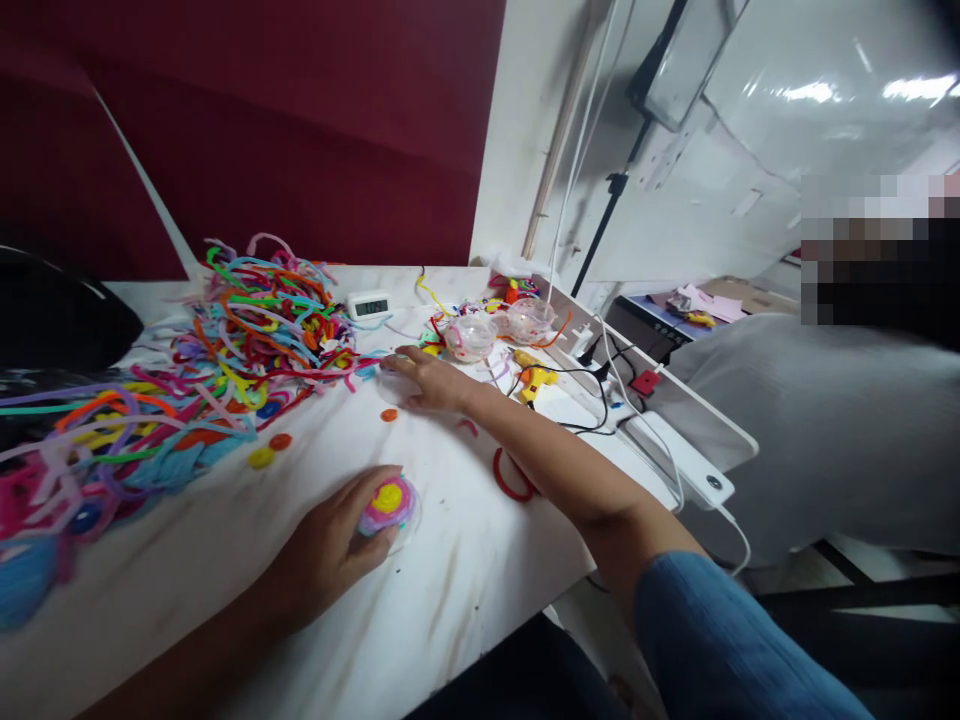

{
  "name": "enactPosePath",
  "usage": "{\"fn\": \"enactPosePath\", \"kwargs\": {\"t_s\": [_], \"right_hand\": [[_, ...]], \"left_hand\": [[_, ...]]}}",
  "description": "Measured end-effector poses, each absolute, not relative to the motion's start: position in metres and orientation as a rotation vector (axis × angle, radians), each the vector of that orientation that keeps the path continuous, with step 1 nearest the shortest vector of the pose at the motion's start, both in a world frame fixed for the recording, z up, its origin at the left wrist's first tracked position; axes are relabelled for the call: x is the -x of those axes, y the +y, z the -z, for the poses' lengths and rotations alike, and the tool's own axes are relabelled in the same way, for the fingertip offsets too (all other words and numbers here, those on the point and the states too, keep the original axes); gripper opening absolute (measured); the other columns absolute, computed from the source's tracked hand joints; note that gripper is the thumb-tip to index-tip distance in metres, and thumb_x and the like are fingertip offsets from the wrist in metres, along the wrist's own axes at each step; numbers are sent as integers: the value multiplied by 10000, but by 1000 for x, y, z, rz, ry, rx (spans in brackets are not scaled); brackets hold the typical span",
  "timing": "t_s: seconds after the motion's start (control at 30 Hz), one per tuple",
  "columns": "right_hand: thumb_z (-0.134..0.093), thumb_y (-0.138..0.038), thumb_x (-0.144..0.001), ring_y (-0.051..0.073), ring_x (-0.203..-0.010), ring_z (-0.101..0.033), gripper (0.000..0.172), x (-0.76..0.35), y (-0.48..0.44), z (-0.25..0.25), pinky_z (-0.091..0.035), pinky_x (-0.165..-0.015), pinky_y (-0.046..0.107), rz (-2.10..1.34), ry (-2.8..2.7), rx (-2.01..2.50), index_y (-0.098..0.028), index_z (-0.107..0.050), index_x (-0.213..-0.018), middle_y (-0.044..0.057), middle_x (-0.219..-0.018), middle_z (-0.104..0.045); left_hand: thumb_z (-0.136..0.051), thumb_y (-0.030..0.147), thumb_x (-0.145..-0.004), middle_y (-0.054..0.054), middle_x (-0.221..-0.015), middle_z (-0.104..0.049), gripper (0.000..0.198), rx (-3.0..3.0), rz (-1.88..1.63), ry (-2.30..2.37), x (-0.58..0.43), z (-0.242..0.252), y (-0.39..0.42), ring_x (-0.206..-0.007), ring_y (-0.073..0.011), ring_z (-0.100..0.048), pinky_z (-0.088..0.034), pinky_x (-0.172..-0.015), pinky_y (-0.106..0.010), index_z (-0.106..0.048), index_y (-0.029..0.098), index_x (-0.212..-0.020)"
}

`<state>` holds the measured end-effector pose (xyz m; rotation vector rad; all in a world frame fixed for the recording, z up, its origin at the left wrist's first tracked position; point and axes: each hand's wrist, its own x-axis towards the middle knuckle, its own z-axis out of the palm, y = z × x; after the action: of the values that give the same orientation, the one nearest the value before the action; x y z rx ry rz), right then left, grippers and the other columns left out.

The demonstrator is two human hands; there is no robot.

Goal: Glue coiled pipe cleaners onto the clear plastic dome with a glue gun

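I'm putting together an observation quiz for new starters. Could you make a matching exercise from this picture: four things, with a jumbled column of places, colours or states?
Things:
1. Coiled disc
2. Digital display
3. Pipe cleaners
4. Glue gun

Places, colours or states:
A. Yellow, untouched by either hand
B. Many colours, in a tangled heap
C. In the left hand, between thumb and fingers
D. White-cased, beside the heap

Right pairs: 1-C, 2-D, 3-B, 4-A
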<state>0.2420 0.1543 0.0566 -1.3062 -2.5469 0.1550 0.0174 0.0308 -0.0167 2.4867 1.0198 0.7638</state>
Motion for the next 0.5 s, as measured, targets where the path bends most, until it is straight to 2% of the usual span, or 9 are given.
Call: {"fn": "enactPosePath", "kwargs": {"t_s": [0.07, 0.13, 0.27, 0.37, 0.43, 0.5], "right_hand": [[-738, -174, -794, 218, -1252, -520, 607, -249, 148, -59, -428, -1024, 309, -140, -2508, 1367, -192, -509, -1356, 122, -1406, -494], [-668, -167, -847, 209, -1201, -556, 462, -271, 133, -64, -439, -994, 302, -99, -2408, 1518, -200, -566, -1296, 102, -1323, -570], [-531, -198, -920, 263, -1065, -631, 249, -336, 95, -66, -470, -898, 365, 15, -2011, 2028, -161, -649, -1137, 137, -1143, -670], [-515, -305, -946, 318, -1043, -638, 271, -373, 77, -56, -488, -855, 416, 37, -1681, 2366, -110, -660, -1065, 187, -1044, -688], [-561, -379, -939, 286, -1012, -650, 295, -384, 76, -45, -512, -850, 409, -36, -1556, 2498, -123, -668, -1039, 152, -1037, -689], [-581, -377, -944, 225, -995, -645, 305, -387, 82, -36, -540, -851, 415, -124, -1471, 2575, -153, -622, -1147, 98, -1147, -649]], "left_hand": [[-507, 313, -880, -72, -1297, -618, 457, -2488, -754, 1021, -17, 17, 30, -1167, -225, -622, -505, -1005, -306, -463, 231, -1328], [-504, 313, -884, -71, -1293, -618, 452, -2486, -755, 1011, -17, 16, 30, -1164, -219, -623, -505, -1002, -296, -461, 232, -1327], [-507, 321, -883, -78, -1271, -632, 444, -2501, -776, 998, -18, 13, 30, -1142, -220, -637, -517, -988, -298, -463, 227, -1315], [-513, 333, -875, -83, -1247, -650, 444, -2502, -799, 996, -19, 11, 30, -1114, -230, -655, -536, -962, -307, -475, 222, -1304], [-515, 333, -869, -82, -1226, -664, 432, -2492, -814, 988, -20, 9, 31, -1095, -231, -667, -548, -942, -303, -491, 219, -1285], [-513, 331, -866, -84, -1213, -673, 420, -2482, -823, 981, -21, 8, 30, -1081, -229, -674, -552, -934, -300, -506, 212, -1269]]}}
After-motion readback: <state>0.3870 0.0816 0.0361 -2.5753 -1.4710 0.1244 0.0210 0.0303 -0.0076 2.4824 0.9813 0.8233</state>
